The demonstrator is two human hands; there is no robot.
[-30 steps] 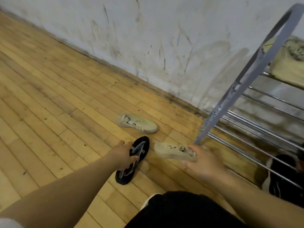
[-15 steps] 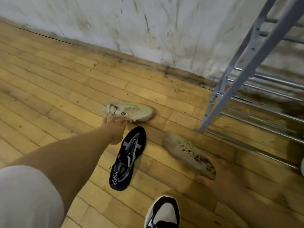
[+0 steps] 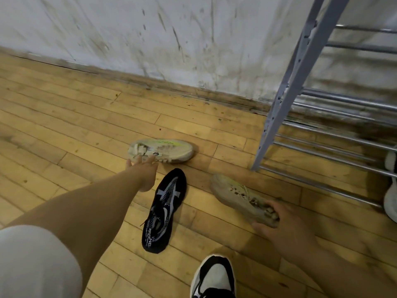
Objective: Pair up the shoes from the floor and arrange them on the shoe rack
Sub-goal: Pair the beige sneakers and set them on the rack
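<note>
Fingers [image 3: 139, 160] of the left hand [image 3: 143, 171] are spread at the heel of the beige, lime-striped mesh sneaker [image 3: 165, 149] on the wooden floor [image 3: 64, 125], with nothing gripped. Its soiled beige mate [image 3: 236, 195] is clasped at the heel by the right hand [image 3: 283, 230]; a drop is risked from that shallow hold.

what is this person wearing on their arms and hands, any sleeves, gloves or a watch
The left hand and the right hand are bare: no gloves, and no ring or watch shows. The left arm is bare up to a short, plain white sleeve. The right forearm is bare too; any sleeve on that side is out of view.
</note>
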